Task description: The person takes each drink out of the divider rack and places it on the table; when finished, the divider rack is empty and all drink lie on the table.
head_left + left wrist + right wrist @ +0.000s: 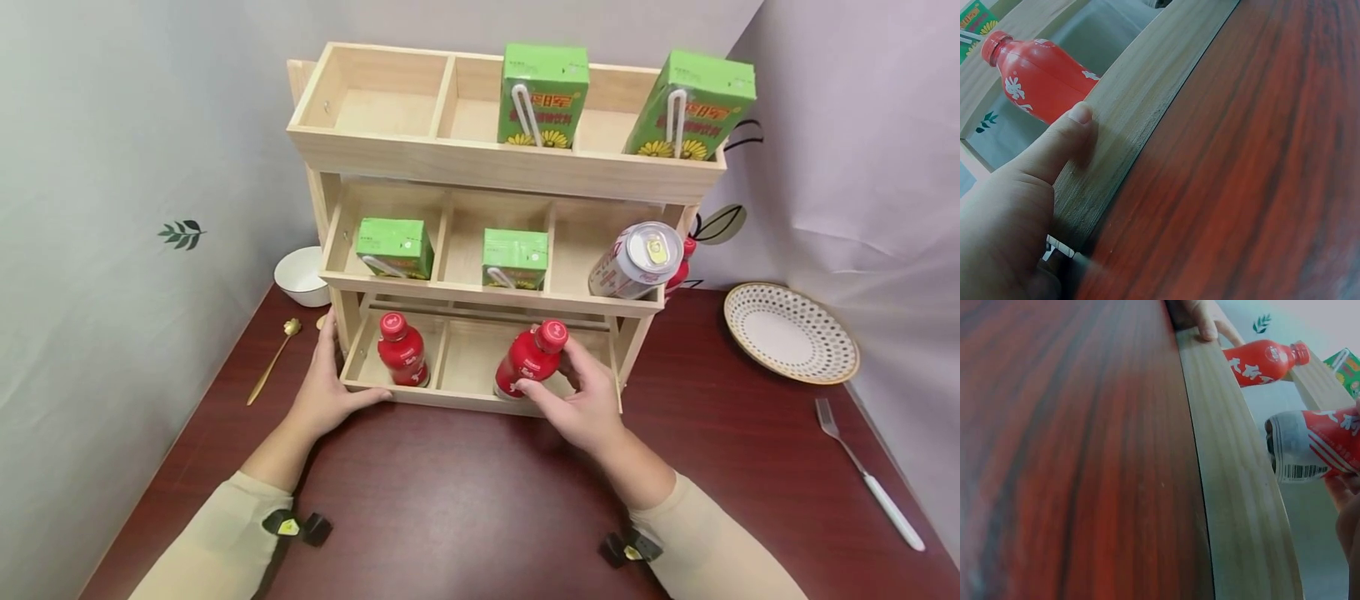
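My right hand (588, 400) grips a red bottle (528, 362) with a red cap, thumb in front and fingers behind. The bottle tilts slightly over the middle compartment of the bottom tier; in the right wrist view its barcoded base (1300, 450) shows above the front board (1235, 475). My left hand (326, 392) holds the lower left corner of the three-tier wooden rack (495, 162), its thumb (1075, 122) on the front board and its fingers along the side. A second red bottle (402, 350) stands upright in the bottom left compartment.
Green drink cartons (543, 96) with straws stand in the upper and middle tiers. A can (637, 260) leans in the middle tier's right compartment. A white bowl (302, 279) and gold spoon (272, 362) lie left; a dotted plate (791, 333) and fork (866, 475) lie right.
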